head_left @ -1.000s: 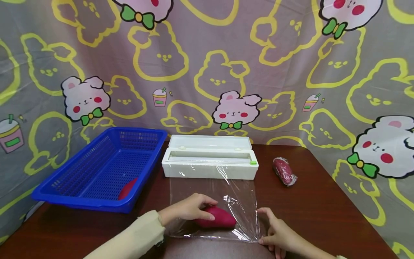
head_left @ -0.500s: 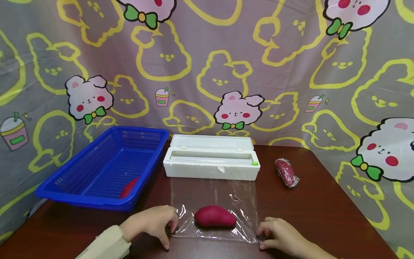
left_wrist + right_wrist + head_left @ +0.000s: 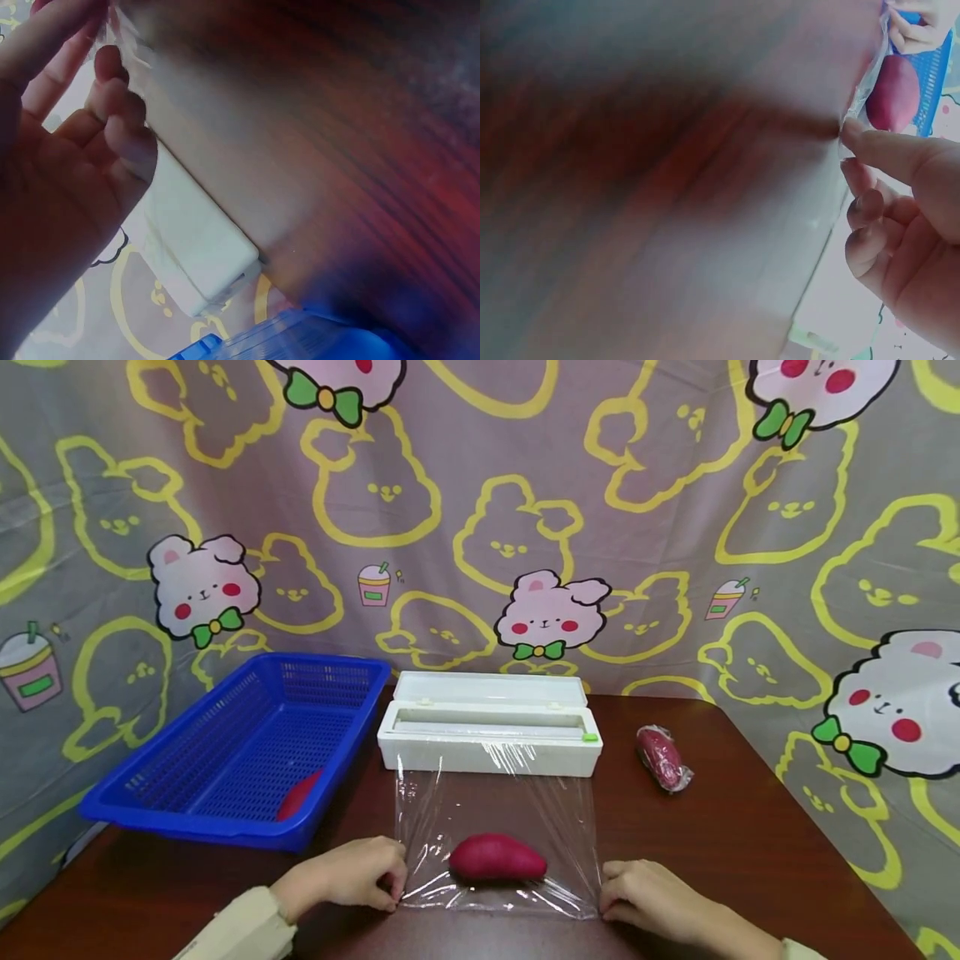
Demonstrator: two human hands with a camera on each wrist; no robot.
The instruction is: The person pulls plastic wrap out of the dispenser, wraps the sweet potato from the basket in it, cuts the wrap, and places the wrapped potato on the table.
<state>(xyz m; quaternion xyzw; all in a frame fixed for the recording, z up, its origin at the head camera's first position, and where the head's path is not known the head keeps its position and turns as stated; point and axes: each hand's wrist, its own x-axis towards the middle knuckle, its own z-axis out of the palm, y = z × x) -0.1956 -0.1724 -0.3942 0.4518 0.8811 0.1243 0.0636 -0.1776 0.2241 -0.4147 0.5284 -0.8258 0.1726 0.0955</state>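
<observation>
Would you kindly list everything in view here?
Table: 1, reddish-brown, foreground
Curtain: 1, grey and yellow, behind
Basket: 1, blue, table's left
Half-hidden item: 1, red, inside basket
Box: 1, white, table's back
Tab: 1, green, box's right
Film: 1, clear, box to hands
Bare sweet potato: 1, red, on film
Wrapped sweet potato: 1, red, table's right
Left hand: 1, film's near left corner
Right hand: 1, film's near right corner
Sleeves: 2, cream, wrists
</observation>
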